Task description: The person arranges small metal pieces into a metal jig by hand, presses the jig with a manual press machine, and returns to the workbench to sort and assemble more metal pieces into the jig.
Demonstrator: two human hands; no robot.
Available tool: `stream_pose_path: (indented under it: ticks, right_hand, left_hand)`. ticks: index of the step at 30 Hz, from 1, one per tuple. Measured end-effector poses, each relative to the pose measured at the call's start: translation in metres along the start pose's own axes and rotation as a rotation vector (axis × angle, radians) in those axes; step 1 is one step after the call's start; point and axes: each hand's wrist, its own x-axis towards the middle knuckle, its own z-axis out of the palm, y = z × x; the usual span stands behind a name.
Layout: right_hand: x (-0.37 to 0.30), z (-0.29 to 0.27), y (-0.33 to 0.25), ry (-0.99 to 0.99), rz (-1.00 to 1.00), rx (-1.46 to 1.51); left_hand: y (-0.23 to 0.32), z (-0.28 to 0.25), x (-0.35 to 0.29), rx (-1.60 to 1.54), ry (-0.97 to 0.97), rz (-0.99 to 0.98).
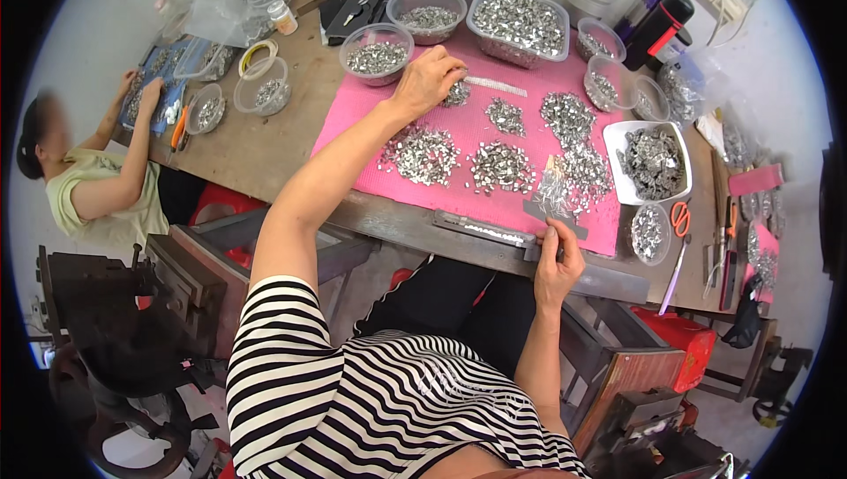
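My left hand (pixel 428 80) reaches across the pink mat (pixel 340 148), its fingers bent together at a small pile of silvery metal pieces (pixel 456 94). What lies between those fingertips is hidden. At the near side of the mat, my right hand (pixel 558 265) pinches a flat grey strip (pixel 565 221) from which several thin wires fan out over the pieces. Below it, a narrow metal tray (pixel 481 229) with a row of small bright pieces lies along the table edge. Other piles of shiny bits (pixel 420 155) spread over the mat, and a whitish ribbed strip (pixel 497 86) lies beyond them.
Clear tubs (pixel 377 54) and a large container (pixel 519 27) of metal pieces line the back. A white bowl (pixel 650 161), orange-handled scissors (pixel 679 219) and a dark flask (pixel 657 29) stand right. At left, another person (pixel 106 161) works at the same table.
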Motion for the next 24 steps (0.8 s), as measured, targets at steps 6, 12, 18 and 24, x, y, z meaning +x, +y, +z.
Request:
stream_pose_path:
  ticks: [6,12,18,24]
  right_hand:
    - [0.0,0.001,-0.002,-0.008,0.006,0.003]
    - [-0.001,0.0,0.001,0.006,0.008,0.012]
    - [0.0,0.001,-0.001,-0.006,0.002,0.0]
    - [0.0,0.0,0.0,0.002,0.0,-0.011]
  left_hand:
    - [0.0,-0.007,-0.004,0.026,-0.05,-0.018]
    - [0.006,-0.008,-0.004,0.052,-0.072,-0.016]
    - [0.003,-0.008,-0.005,-0.045,-0.018,-0.041]
    - [0.039,-0.008,-0.001,-0.014,-0.119,0.116]
